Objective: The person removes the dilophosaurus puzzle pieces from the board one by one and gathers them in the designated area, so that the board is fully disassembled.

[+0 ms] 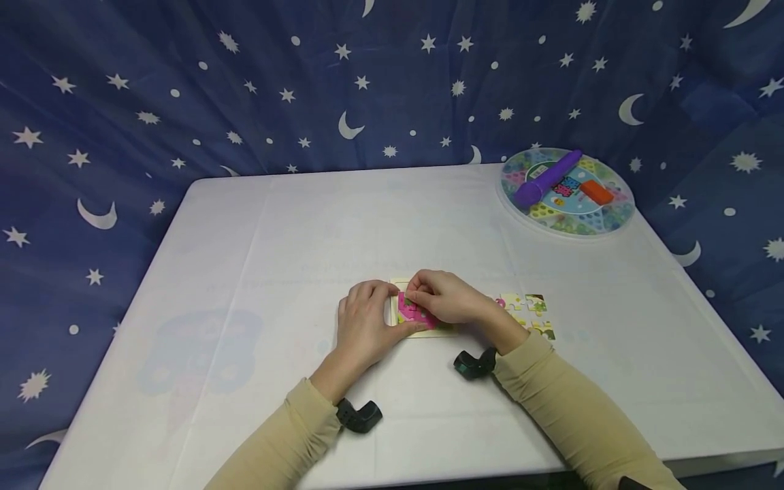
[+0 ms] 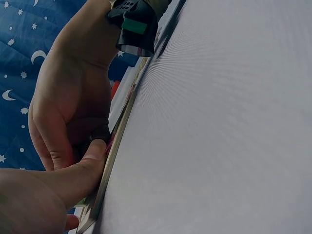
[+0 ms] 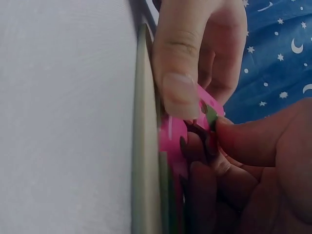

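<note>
Sleeves in beige fill the bottom of my head view, with a black wrist camera mount [image 1: 358, 416] strapped under the left one. From there I go left to right. My left hand [image 1: 363, 325] rests on the white surface [image 1: 257, 272] with its thumb pressed against the near edge of the puzzle tray [image 1: 422, 332], fingers curled along the tray's left side to steady it. On the tray lies the pink puzzle piece [image 1: 412, 312], and my right hand [image 1: 446, 297] pinches that piece between thumb and fingertips (the right wrist view shows the thumbnail flat on the pink card, right against the tray's rim). Just to the right of that hand sit a few loose puzzle pieces [image 1: 528, 310], lying flat on the surface. Farther right and well apart, near the far corner, is a round clear box [image 1: 566, 193] with a purple wand [image 1: 547, 178] and an orange block [image 1: 596, 192] on its lid.
</note>
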`<action>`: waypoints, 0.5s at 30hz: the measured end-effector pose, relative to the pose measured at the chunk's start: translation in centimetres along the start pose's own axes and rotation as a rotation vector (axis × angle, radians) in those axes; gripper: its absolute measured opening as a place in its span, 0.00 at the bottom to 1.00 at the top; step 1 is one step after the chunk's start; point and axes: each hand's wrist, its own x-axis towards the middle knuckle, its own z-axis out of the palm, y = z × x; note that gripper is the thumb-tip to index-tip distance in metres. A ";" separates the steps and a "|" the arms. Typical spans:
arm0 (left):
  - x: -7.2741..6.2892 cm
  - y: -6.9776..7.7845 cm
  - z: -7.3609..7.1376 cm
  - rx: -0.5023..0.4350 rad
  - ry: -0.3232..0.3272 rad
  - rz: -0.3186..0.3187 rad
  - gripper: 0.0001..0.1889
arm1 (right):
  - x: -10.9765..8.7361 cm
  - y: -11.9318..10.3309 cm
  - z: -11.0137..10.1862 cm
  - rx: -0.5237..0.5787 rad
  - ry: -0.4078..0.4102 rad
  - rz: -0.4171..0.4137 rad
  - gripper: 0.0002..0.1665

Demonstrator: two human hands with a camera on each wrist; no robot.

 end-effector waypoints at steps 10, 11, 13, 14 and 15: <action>0.1 -0.2 0.1 -0.022 0.002 0.007 0.33 | 0.2 0.6 -0.7 0.129 -0.059 -0.023 0.09; 0.1 -0.2 0.1 -0.026 0.000 0.006 0.32 | 0.1 0.6 -0.7 0.137 -0.060 -0.020 0.08; 0.0 -0.2 0.1 -0.033 -0.002 0.007 0.31 | 0.1 0.6 -0.7 0.143 -0.056 -0.015 0.08; 0.0 -0.2 0.1 -0.035 -0.001 0.009 0.31 | 0.0 0.6 -0.7 0.138 -0.051 -0.018 0.08; 0.1 -0.2 0.1 -0.035 -0.001 0.010 0.31 | 0.0 0.5 -0.7 0.132 -0.046 -0.024 0.08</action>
